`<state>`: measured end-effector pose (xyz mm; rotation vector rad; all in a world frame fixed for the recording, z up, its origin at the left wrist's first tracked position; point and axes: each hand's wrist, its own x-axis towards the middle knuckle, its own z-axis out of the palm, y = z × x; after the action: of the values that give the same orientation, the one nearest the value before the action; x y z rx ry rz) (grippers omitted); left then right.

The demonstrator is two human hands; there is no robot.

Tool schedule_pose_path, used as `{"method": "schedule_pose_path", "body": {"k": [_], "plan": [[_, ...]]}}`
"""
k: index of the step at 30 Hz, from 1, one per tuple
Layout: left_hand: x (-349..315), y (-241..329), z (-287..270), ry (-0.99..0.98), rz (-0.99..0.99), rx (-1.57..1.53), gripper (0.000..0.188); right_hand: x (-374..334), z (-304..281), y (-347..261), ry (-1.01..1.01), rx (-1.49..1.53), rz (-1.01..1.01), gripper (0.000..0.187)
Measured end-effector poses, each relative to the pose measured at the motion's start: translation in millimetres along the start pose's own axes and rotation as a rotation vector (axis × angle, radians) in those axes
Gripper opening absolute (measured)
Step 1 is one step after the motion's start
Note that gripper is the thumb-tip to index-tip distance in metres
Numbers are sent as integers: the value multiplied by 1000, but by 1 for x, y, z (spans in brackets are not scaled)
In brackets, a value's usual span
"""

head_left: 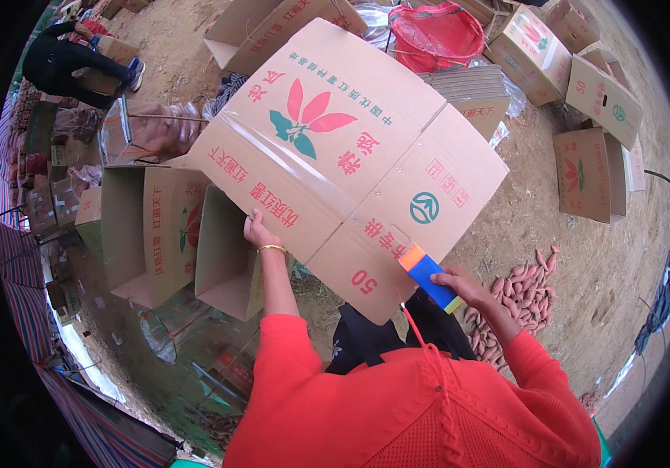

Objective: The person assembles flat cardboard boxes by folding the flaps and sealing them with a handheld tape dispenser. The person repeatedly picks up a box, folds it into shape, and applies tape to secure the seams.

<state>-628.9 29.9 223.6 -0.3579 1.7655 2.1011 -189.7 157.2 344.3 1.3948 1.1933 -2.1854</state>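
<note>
A large brown cardboard box (409,160), printed in red and green, is tilted in front of me. A shiny strip of clear tape (296,164) runs across its upward side. At the box's lower left edge, my left hand (259,231) is closed on the cardboard; some of its fingers are hidden. My right hand (457,284) is wrapped round a blue tape dispenser (426,273) with an orange end and a yellow-green end. The dispenser's orange end lies over the box's lower right side.
Open boxes (169,238) stand at left, and more boxes (588,168) at right. Sweet potatoes (524,296) lie piled on the ground at my right. Beyond the box are flattened cartons (471,90) and a red mesh bag (436,35). Another person (69,62) bends at far left.
</note>
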Motion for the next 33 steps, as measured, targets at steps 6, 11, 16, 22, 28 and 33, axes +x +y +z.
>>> {"method": "schedule_pose_path", "body": {"k": [6, 11, 16, 22, 28, 33], "plan": [[-1, -13, 1, 28, 1, 39, 17, -30, -20, 114, 127, -25, -8, 44], [-1, -13, -2, 37, -2, 48, 18, -44, -31, 143, 187, -39, -70, 44], [-2, -11, 1, 31, -29, 72, 19, -29, -34, 172, 183, 2, -105, 46], [-2, -15, 0, 23, -61, 84, 22, -20, -32, 175, 227, -37, -99, 48], [6, -18, -1, 45, -76, 136, 21, -6, -33, 186, 233, -1, -114, 51], [14, -28, -7, 36, -104, 131, 20, 3, -26, 173, 318, -140, -49, 54]]}}
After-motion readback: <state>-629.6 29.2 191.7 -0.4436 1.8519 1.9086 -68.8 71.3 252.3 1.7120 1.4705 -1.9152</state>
